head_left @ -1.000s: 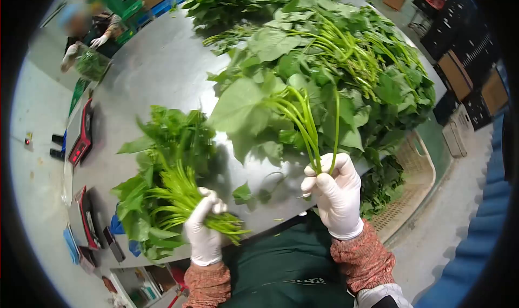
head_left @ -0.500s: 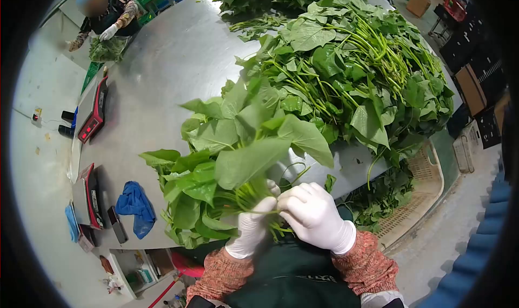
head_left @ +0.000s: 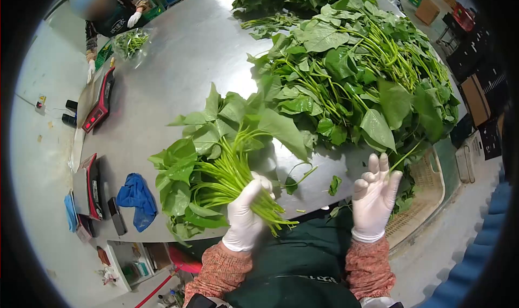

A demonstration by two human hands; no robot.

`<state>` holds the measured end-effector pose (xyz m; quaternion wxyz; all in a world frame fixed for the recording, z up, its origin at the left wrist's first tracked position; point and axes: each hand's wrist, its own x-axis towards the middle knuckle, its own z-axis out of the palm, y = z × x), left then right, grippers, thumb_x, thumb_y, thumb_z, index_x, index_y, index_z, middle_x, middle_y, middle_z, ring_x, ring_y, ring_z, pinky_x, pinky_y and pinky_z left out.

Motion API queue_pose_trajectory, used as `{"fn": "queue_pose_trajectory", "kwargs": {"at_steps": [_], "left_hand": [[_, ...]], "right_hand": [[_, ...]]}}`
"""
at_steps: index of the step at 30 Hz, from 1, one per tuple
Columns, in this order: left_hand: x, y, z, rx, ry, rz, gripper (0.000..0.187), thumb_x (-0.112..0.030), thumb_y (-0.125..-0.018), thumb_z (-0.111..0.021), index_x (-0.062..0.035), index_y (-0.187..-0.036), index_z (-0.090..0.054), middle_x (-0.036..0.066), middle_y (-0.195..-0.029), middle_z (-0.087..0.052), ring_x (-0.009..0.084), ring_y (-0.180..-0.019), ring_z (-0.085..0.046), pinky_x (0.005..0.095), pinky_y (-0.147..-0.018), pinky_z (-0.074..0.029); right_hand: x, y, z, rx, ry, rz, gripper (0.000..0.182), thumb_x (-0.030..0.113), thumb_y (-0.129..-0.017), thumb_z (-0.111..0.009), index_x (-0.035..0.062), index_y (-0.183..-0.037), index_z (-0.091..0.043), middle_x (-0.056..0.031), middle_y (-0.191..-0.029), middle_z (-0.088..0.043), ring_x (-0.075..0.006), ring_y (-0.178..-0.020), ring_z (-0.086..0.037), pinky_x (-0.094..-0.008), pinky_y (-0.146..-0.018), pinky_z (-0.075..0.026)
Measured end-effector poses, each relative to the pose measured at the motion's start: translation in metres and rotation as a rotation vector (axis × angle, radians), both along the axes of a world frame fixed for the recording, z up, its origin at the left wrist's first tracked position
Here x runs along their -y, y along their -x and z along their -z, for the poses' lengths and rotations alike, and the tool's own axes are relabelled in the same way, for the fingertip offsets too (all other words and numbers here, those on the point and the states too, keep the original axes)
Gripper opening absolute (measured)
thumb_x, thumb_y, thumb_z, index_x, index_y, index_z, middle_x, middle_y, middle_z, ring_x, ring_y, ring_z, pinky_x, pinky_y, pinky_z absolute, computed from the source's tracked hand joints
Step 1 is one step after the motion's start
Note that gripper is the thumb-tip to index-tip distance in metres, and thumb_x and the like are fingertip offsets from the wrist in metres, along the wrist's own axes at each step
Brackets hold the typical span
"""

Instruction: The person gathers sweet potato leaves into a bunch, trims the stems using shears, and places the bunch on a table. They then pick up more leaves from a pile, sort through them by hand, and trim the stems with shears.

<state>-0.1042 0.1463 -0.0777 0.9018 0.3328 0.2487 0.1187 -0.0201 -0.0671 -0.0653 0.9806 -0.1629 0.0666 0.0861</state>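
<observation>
The left hand [head_left: 244, 216] grips the bunch of greens [head_left: 216, 167] by its stems at lower centre. The right hand [head_left: 374, 195], clasped on that bunch half a second ago, has let go and now hangs open and empty at lower right, below the big leaf pile [head_left: 357, 70].

Gloves: thin white, on left hand [head_left: 244, 217] and right hand [head_left: 374, 197]
Sleeves: orange-red speckled knit, lower frame
Apron: dark green, lower centre
</observation>
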Motion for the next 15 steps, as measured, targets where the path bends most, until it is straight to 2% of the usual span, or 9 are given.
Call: {"fn": "queue_pose_trajectory", "kwargs": {"at_steps": [2, 4, 5, 6, 8, 10, 11, 14, 15], "left_hand": [[0.004, -0.002, -0.012, -0.05, -0.128, -0.005, 0.01, -0.012, -0.091, -0.058, -0.0064, -0.099, -0.056, 0.007, -0.088, -0.062, 0.0218, -0.087, -0.061, 0.0329, -0.074, -0.05], [0.009, -0.003, -0.02, -0.07, -0.133, 0.036, 0.01, -0.011, -0.091, -0.057, -0.0052, -0.099, -0.056, 0.009, -0.093, -0.065, 0.0225, -0.089, -0.064, 0.0328, -0.078, -0.051], [0.011, -0.003, -0.02, -0.068, -0.153, 0.059, 0.01, -0.01, -0.091, -0.057, -0.0049, -0.1, -0.056, 0.009, -0.093, -0.065, 0.0223, -0.089, -0.063, 0.0332, -0.079, -0.051], [0.013, -0.002, -0.02, -0.07, -0.173, 0.081, 0.01, -0.009, -0.091, -0.057, -0.0045, -0.1, -0.057, 0.01, -0.093, -0.065, 0.0222, -0.089, -0.063, 0.0337, -0.08, -0.051], [0.014, 0.006, -0.012, 0.019, -0.234, 0.081, 0.015, -0.005, -0.092, -0.056, 0.0001, -0.105, -0.062, 0.008, -0.1, -0.065, 0.018, -0.092, -0.063, 0.0299, -0.085, -0.049], [0.023, 0.004, -0.038, -0.079, -0.777, 0.165, 0.023, -0.005, -0.092, -0.057, 0.0011, -0.114, -0.06, 0.009, -0.103, -0.065, 0.0199, -0.096, -0.063, 0.0308, -0.087, -0.049], [0.018, 0.009, -0.024, -0.181, -0.848, 0.189, 0.034, -0.005, -0.091, -0.058, 0.0017, -0.124, -0.056, 0.012, -0.107, -0.065, 0.0231, -0.1, -0.062, 0.0325, -0.092, -0.047], [0.021, 0.007, -0.026, -0.16, -0.857, 0.181, 0.033, -0.005, -0.09, -0.058, 0.0017, -0.123, -0.057, 0.012, -0.106, -0.064, 0.0231, -0.098, -0.062, 0.0326, -0.092, -0.047], [0.021, 0.005, -0.027, -0.148, -0.847, 0.173, 0.032, -0.004, -0.09, -0.058, 0.0017, -0.122, -0.057, 0.012, -0.106, -0.064, 0.0231, -0.098, -0.062, 0.0326, -0.091, -0.047]], "right_hand": [[-0.007, 0.0, -0.016, 0.119, 0.121, -0.156, 0.05, 0.044, -0.099, -0.049, 0.0055, -0.13, -0.046, -0.0163, -0.121, -0.06, -0.0174, -0.085, -0.062, -0.0331, -0.08, -0.053], [-0.028, 0.016, -0.025, 0.252, 0.444, -0.284, 0.058, 0.04, -0.096, -0.056, 0.0012, -0.136, -0.041, -0.0183, -0.122, -0.059, -0.0206, -0.094, -0.064, -0.0362, -0.085, -0.052], [-0.041, 0.021, -0.024, 0.411, 0.701, -0.28, 0.051, 0.026, -0.096, -0.059, -0.0028, -0.135, -0.043, -0.0179, -0.121, -0.061, -0.0231, -0.1, -0.064, -0.0374, -0.088, -0.051], [-0.043, 0.019, -0.031, 0.696, 1.186, -0.344, 0.038, 0.013, -0.095, -0.059, -0.0071, -0.126, -0.05, -0.0193, -0.112, -0.063, -0.0261, -0.097, -0.065, -0.0351, -0.086, -0.051], [-0.063, 0.014, -0.039, 0.88, 1.37, -0.403, 0.032, 0.009, -0.093, -0.057, -0.0096, -0.119, -0.054, -0.0228, -0.105, -0.062, -0.0307, -0.092, -0.065, -0.0331, -0.076, -0.051], [-0.081, 0.013, -0.037, 0.98, 1.391, -0.157, 0.027, 0.01, -0.095, -0.049, -0.0093, -0.113, -0.056, -0.0209, -0.095, -0.063, -0.0254, -0.077, -0.065, -0.0315, -0.066, -0.049], [-0.082, 0.012, -0.07, 0.689, 1.255, -0.598, 0.023, 0.011, -0.097, -0.048, -0.0069, -0.106, -0.058, -0.0204, -0.09, -0.063, -0.0302, -0.07, -0.062, -0.0357, -0.061, -0.047], [-0.094, 0.015, -0.061, 1.296, 1.488, -0.165, 0.017, 0.01, -0.086, -0.058, -0.0027, -0.097, -0.06, -0.0177, -0.101, -0.062, -0.0269, -0.066, -0.058, -0.0397, -0.062, -0.044], [-0.097, 0.014, -0.063, 1.334, 1.478, -0.166, 0.02, 0.012, -0.082, -0.06, -0.0019, -0.097, -0.061, -0.018, -0.104, -0.061, -0.0277, -0.071, -0.057, -0.0391, -0.065, -0.044]]}}
